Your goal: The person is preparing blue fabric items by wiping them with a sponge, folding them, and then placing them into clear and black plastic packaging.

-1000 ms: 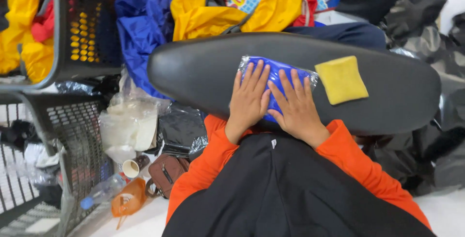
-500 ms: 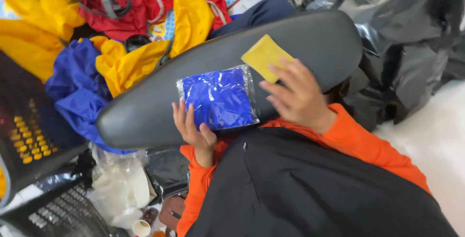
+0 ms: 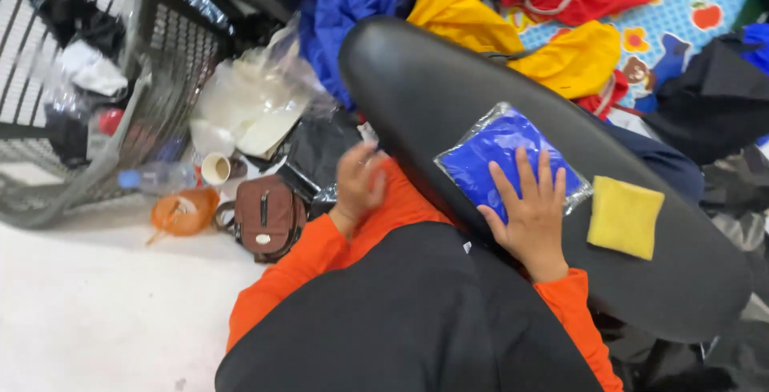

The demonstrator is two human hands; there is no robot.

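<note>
A blue garment sealed in a clear plastic bag (image 3: 498,152) lies on a black oval board (image 3: 448,96) across my lap. My right hand (image 3: 529,208) rests flat on the bag's near end, fingers spread. A folded yellow cloth (image 3: 625,217) sits on the board just right of that hand. My left hand (image 3: 358,182) hovers off the board's left edge above crumpled black plastic (image 3: 316,152), fingers loosely curled, holding nothing that I can see. Orange sleeves and a black apron cover my arms and lap.
A heap of blue, yellow and red clothes (image 3: 513,16) lies beyond the board. A black wire basket (image 3: 88,96) stands at the left. On the white floor sit a brown pouch (image 3: 268,216), a paper cup (image 3: 216,169), an orange bottle (image 3: 183,212) and clear bags (image 3: 248,108).
My left hand let go of the bagged garment and moved left off the board. My right hand shifted from near the yellow cloth onto the bag, which now lies flat. The view swung left.
</note>
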